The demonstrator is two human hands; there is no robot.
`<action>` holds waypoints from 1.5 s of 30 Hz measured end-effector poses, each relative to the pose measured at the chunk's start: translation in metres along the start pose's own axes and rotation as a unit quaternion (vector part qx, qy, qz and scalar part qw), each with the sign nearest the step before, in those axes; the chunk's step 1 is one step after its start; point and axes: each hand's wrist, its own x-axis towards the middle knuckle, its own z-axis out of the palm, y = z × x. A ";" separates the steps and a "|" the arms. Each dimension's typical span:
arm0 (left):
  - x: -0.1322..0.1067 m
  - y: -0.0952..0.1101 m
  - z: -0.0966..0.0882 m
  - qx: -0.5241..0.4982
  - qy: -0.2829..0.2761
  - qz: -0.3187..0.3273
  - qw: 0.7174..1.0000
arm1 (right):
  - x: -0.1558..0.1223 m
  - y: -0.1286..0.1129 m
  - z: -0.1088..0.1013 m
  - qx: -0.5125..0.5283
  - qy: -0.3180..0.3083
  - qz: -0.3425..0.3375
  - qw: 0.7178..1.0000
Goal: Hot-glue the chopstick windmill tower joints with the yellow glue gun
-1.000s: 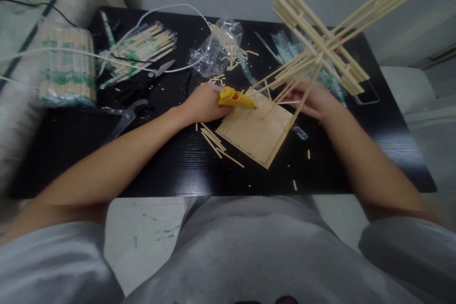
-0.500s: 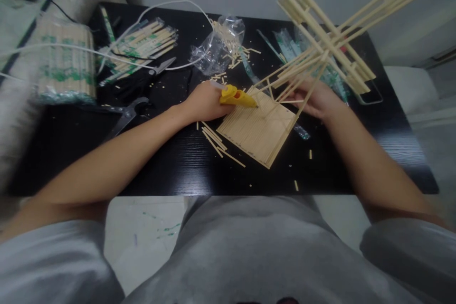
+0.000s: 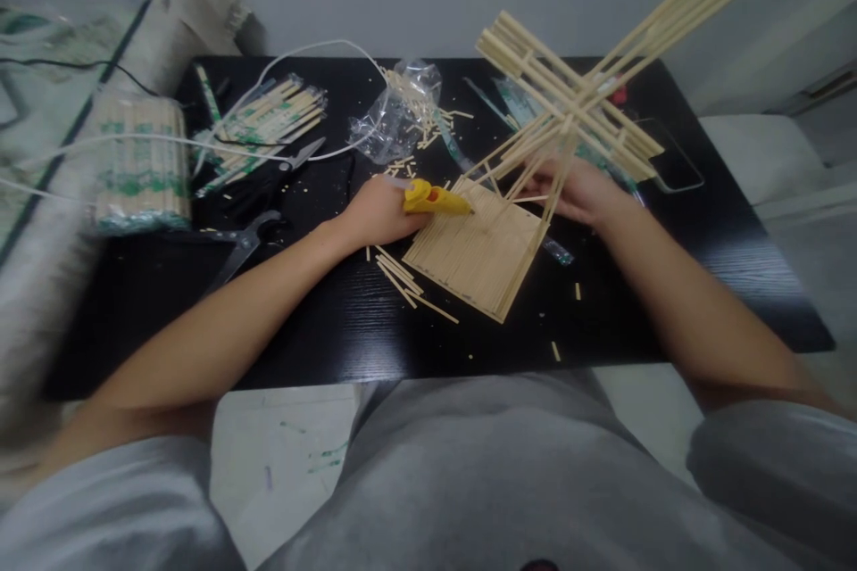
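- Left hand [image 3: 378, 212] is clamped on a small yellow glue gun [image 3: 432, 198], its nozzle touching the flat square bamboo-stick panel [image 3: 478, 254] on the black worktop [image 3: 335, 321].
- Right hand [image 3: 582, 192] grips the foot of the tall crossed bamboo-stick frame [image 3: 569, 98] at the panel's far edge.
- Best, I judge: hold the frame steady, nozzle tight to the joint.

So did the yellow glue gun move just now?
No. The yellow glue gun in the left hand keeps its tip at the same spot on the flat stick panel; the whole view slid down, so the camera moved.
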 end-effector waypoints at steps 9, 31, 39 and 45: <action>0.000 -0.002 -0.001 0.019 -0.001 -0.004 1.000 | 0.001 -0.001 0.002 -0.002 0.015 -0.003 1.000; 0.000 -0.001 0.001 -0.019 0.005 -0.012 1.000 | -0.004 -0.002 0.006 0.001 0.027 0.004 1.000; 0.001 -0.002 0.002 -0.025 0.011 -0.003 1.000 | -0.009 -0.004 0.007 0.006 0.035 0.001 0.999; 0.000 -0.001 0.003 -0.022 0.013 -0.011 1.000 | -0.006 -0.003 0.003 0.011 0.031 0.004 0.999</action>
